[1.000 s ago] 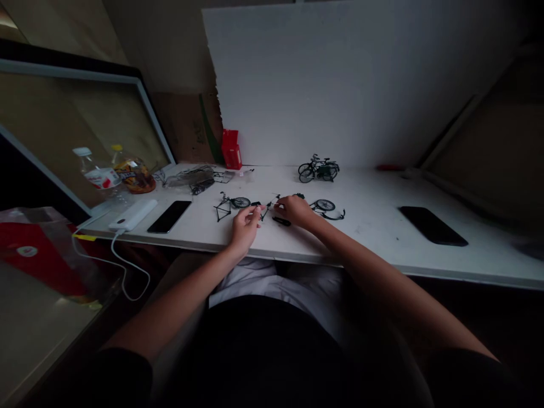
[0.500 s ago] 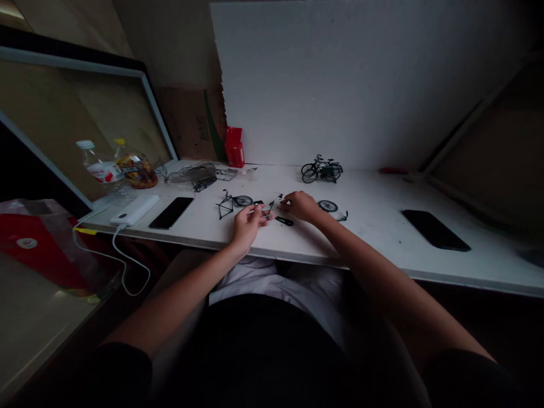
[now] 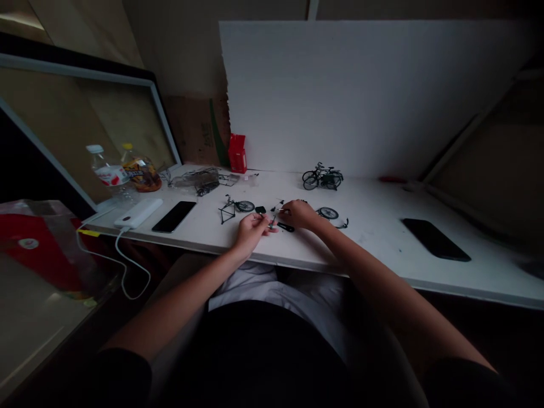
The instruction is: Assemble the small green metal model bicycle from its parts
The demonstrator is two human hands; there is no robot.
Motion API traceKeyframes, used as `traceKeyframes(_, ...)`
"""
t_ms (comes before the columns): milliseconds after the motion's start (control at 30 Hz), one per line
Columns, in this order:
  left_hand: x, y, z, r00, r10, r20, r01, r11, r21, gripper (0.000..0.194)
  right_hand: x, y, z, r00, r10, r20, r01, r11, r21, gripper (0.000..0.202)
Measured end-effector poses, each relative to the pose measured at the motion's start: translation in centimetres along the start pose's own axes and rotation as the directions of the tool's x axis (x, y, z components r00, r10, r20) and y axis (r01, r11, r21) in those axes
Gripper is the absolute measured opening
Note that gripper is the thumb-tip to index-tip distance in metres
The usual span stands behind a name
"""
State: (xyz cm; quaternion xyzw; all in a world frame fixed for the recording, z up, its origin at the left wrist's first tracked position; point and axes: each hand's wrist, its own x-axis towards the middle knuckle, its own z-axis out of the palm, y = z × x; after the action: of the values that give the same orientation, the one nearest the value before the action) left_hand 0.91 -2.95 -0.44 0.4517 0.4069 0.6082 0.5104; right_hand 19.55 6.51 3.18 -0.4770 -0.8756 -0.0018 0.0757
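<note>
Between its fingers, my left hand (image 3: 251, 231) holds a small dark part (image 3: 272, 223) of a model bicycle. My right hand (image 3: 297, 213) is closed close by on the right, its fingertips pinched on a thin, shiny piece (image 3: 282, 210) too small to name. A black tool-like piece (image 3: 285, 227) lies on the table below the right fingers. Left of the hands are a model bicycle frame (image 3: 227, 213) and a wheel (image 3: 245, 206). Another wheel (image 3: 328, 213) and a curved dark part (image 3: 342, 224) lie right of my right hand.
Assembled model bicycles (image 3: 323, 177) stand at the back of the white table (image 3: 369, 238). Phones lie left (image 3: 174, 216) and right (image 3: 436, 239). A power bank (image 3: 139, 213), two bottles (image 3: 140, 171), a plastic bag (image 3: 195, 179) and a red box (image 3: 237, 153) occupy the left side.
The whole view has shifted, with the table lower in the picture. The part in my left hand is tilted differently, and a thin shiny piece now shows at my right fingertips.
</note>
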Motion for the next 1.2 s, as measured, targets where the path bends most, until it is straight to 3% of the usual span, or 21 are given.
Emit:
traceKeyframes(267,-0.2,0.3,-0.1,0.999,-0.016,0.038,0.016,1.0,-0.002,0.042,-0.3,-1.2,0.3,0.998,0.029,0.048,-0.025,0.995,-0.094,0.035)
traceKeyframes(633,0.0,0.2,-0.3,0.998,-0.031,0.06,0.032,0.999,-0.009,0.043,-0.1,-1.2,-0.2,0.995,-0.085,0.054,0.095,0.967,-0.235,0.031)
traceKeyframes(833,-0.2,0.3,-0.2,0.998,-0.042,0.041,0.042,0.999,-0.011,0.042,0.2,-1.2,0.4,0.998,-0.061,0.019,0.064,0.976,-0.207,0.03)
traceKeyframes(900,-0.2,0.2,-0.2,0.999,-0.046,0.014,0.046,0.999,-0.012,0.043,0.0,-0.5,0.1,0.999,-0.051,-0.015,0.049,0.99,-0.129,0.03)
traceKeyframes(967,0.0,0.2,-0.2,0.999,-0.054,-0.001,0.054,0.999,-0.009,0.044,-0.5,0.1,-0.3,0.992,-0.056,-0.115,0.067,0.993,0.096,0.031)
traceKeyframes(1067,0.5,0.2,-0.1,0.996,-0.083,0.027,0.083,0.997,0.0,0.039,-2.1,0.3,-0.5,0.956,-0.042,-0.291,0.183,0.859,0.478,0.034)
traceKeyframes(1200,0.9,0.1,0.2,0.976,-0.161,0.144,0.166,0.986,-0.023,0.028,-4.9,-0.8,-0.4,0.95,-0.021,-0.311,0.219,0.754,0.619,0.034)
